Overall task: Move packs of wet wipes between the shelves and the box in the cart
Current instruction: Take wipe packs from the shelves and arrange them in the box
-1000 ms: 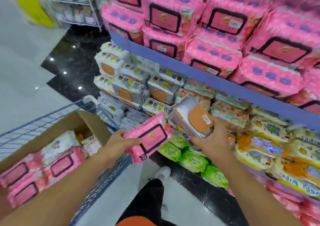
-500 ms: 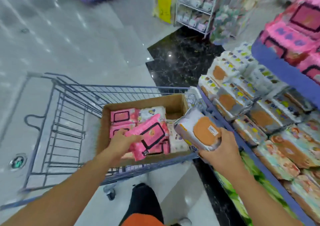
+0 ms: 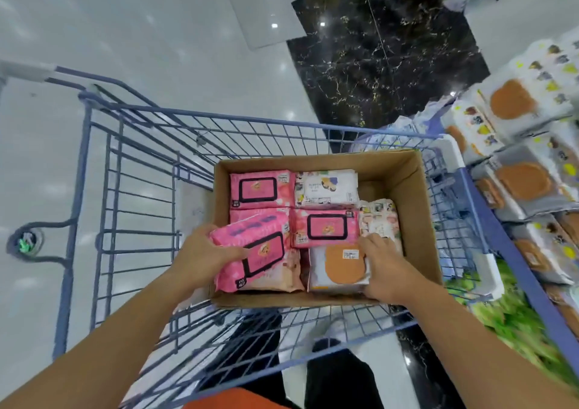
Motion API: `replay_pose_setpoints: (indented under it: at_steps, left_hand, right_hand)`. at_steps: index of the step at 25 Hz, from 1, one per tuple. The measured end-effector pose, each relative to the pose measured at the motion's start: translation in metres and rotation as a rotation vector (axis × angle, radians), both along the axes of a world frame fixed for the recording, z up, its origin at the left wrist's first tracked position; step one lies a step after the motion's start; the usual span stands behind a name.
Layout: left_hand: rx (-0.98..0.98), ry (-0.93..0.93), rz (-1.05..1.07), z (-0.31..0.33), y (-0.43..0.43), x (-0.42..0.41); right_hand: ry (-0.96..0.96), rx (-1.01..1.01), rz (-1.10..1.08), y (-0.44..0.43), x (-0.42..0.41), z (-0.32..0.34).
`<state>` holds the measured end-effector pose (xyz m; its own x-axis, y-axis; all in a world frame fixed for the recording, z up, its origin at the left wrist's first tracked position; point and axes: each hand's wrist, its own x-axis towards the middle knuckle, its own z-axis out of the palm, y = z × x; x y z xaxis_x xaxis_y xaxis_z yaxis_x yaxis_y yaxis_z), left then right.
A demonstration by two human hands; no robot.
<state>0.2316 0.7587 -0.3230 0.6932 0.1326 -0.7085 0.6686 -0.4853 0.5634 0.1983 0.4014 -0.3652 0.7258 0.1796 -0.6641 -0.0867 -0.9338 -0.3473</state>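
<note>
A cardboard box (image 3: 416, 208) sits in a blue wire cart (image 3: 131, 208). My left hand (image 3: 200, 252) grips a pink wipes pack (image 3: 253, 255) with a black-framed lid, held tilted over the box's near left corner. My right hand (image 3: 382, 271) holds a white pack with an orange round lid (image 3: 341, 267), pressed down into the near right part of the box. Other pink packs (image 3: 260, 189) and white patterned packs (image 3: 326, 188) lie flat deeper inside the box.
Shelves (image 3: 526, 164) on the right hold stacked white packs with orange lids, with green packs (image 3: 513, 311) lower down. The shelf edge runs close along the cart's right side. Glossy white and black floor tiles lie beyond the cart.
The view turned from the shelf to the cart. Both hands carried their packs left and down; the orange-lid pack now rests inside the box, the pink pack hovers at its left.
</note>
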Motion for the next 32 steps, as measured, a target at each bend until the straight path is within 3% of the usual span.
replay_pose_setpoints:
  at_steps: [7,11,13,15,17,19,21,23,24,27,30,32]
  left_hand:
    - [-0.103,-0.008,0.081,-0.030,-0.014,0.022]
    - [-0.211,-0.022,0.104,-0.039,-0.018,0.040]
    - [-0.239,-0.045,0.115,-0.043,-0.016,0.054]
    - [-0.274,-0.043,0.125,-0.046,-0.013,0.071]
    - [-0.292,-0.036,0.126,-0.048,-0.006,0.090]
    - [-0.314,0.018,0.067,-0.048,-0.002,0.110]
    - [-0.354,0.092,0.018,-0.046,0.000,0.126]
    - [-0.269,0.035,0.082,-0.053,-0.003,0.137]
    - [-0.135,-0.078,0.094,-0.058,-0.004,0.140]
    - [0.207,-0.433,-0.221,-0.075,-0.012,0.131]
    - [0.332,-0.506,-0.559,-0.097,-0.015,0.109]
    - [0.366,-0.469,-0.604,-0.098,-0.013,0.108]
  right_hand:
    - [0.001,0.088,0.002,0.025,-0.014,-0.071]
    - [-0.006,0.093,-0.335,0.027,-0.023,-0.074]
    - [0.024,0.010,-0.330,0.028,-0.014,-0.070]
    - [-0.109,-0.015,-0.372,0.038,0.012,-0.062]
    - [-0.204,0.233,-0.578,0.063,0.055,-0.043]
    - [0.062,0.621,-0.848,0.092,0.095,-0.031]
    - [0.227,0.733,-0.911,0.121,0.113,-0.040]
    - [0.154,0.723,-0.961,0.139,0.120,-0.054]
    - [0.084,0.703,-1.014,0.148,0.123,-0.059]
    - [-0.088,0.638,-0.996,0.173,0.123,-0.062]
    - [-0.132,0.619,-0.984,0.184,0.121,-0.059]
    - [-0.090,0.606,-0.925,0.177,0.124,-0.047]
